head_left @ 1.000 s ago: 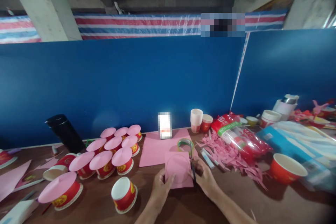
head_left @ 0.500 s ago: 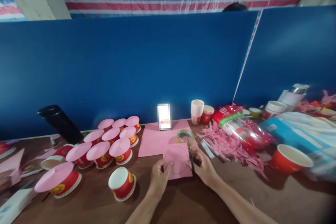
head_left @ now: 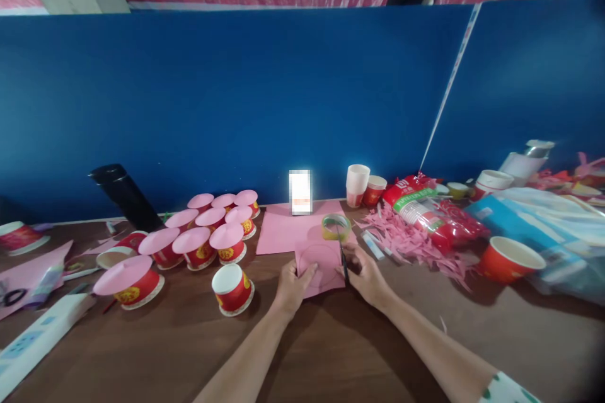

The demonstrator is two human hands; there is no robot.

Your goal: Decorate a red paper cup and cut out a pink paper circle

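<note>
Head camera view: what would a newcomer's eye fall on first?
Probably the flat blue partition spanning the background, with a glowing white rectangular screen before its middle. Next come red paper cups topped with shallow pink paper cones, clustered left on the brown table. Front and centre, the left hand holds a square pink paper sheet with a drawn circle, while the right hand holds dark scissors at its right edge.

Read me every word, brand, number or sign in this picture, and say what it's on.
"PAPER CUPS", probably, though blurred: green band on the red plastic package.
White logo above that band: unreadable.
Gold emblems on the red cups: too blurred.
Bright screen: pixelated, unreadable.
Held pink paper: drawn circle, no readable text.
</note>
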